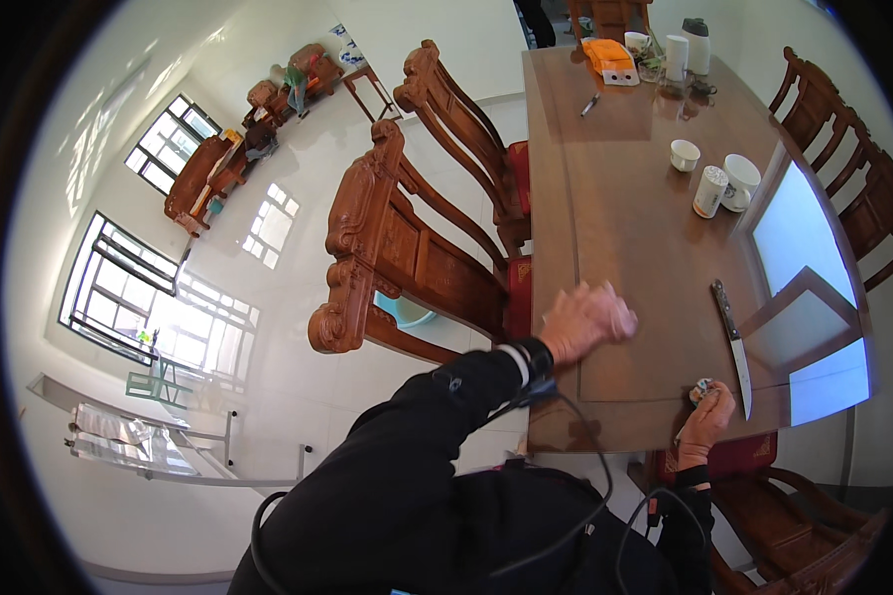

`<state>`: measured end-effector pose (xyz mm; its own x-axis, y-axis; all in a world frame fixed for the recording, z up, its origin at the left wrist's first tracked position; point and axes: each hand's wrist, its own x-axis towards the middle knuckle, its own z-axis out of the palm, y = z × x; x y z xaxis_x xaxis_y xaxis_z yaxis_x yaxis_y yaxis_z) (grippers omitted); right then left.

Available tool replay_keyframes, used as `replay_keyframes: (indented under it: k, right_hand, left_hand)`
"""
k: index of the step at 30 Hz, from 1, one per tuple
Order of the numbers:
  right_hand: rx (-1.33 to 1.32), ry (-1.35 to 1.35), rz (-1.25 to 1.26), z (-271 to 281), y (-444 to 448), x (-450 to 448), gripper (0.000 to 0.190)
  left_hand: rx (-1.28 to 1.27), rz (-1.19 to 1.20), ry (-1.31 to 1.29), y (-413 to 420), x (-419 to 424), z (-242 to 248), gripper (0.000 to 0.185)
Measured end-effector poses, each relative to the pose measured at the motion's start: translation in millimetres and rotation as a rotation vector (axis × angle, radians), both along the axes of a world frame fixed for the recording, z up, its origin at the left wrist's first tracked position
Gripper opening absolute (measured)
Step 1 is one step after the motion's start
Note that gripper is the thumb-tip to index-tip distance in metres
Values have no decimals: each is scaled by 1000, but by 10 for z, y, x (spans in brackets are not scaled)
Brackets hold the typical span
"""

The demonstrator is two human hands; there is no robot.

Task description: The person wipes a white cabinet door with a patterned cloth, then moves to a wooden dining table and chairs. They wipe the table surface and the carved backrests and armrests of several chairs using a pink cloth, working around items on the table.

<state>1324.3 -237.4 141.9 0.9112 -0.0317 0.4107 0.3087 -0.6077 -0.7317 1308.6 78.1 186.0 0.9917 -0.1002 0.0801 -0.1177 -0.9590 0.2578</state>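
My left hand (589,321) is over the near left part of the wooden dining table (625,245), fingers curled and blurred by motion. Whether anything is inside it cannot be made out. Low on the right, by the table's near edge, my right hand (708,416) grips a small multicoloured crumpled item (701,390), partly covered by the fingers. Just right of that hand lies a kitchen knife (731,338) with a dark patterned handle, its blade pointing towards me. Black cables hang around both forearms.
Farther up the table are a small white cup (685,155), a printed white canister (710,192) and a white mug (741,182). A pen (590,104), an orange packet (609,61) and a flask (696,46) lie beyond. Carved wooden chairs (417,253) line the left side.
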Motion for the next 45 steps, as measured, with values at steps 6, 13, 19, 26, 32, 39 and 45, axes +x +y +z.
replay_keyframes:
  k: [6,13,19,26,32,39,45]
  right_hand:
    - [-154,-123,51,47,-204,76,17]
    - [-235,-97,-49,5,-167,38,17]
    - [-194,-73,-92,59,-138,29,18]
    - [-171,-142,-113,135,-113,20,17]
    - [-167,-118,-107,207,-84,40,17]
    - [-153,-87,-146,187,-85,41,15]
    - [-135,-110,-155,218,-81,29,14]
  left_hand:
    - [-122,-461,60,-697,-626,-125,67]
    - [-13,-220,-70,-349,562,-291,59]
    - [-90,138,8,-191,1620,-215,61]
    - [-113,-298,-50,-793,506,-301,60]
    - [30,-464,163,-799,838,222,51]
    - [9,102,-134,-386,2312,-116,55]
    - [33,-110,-139,-863,1492,-291,58]
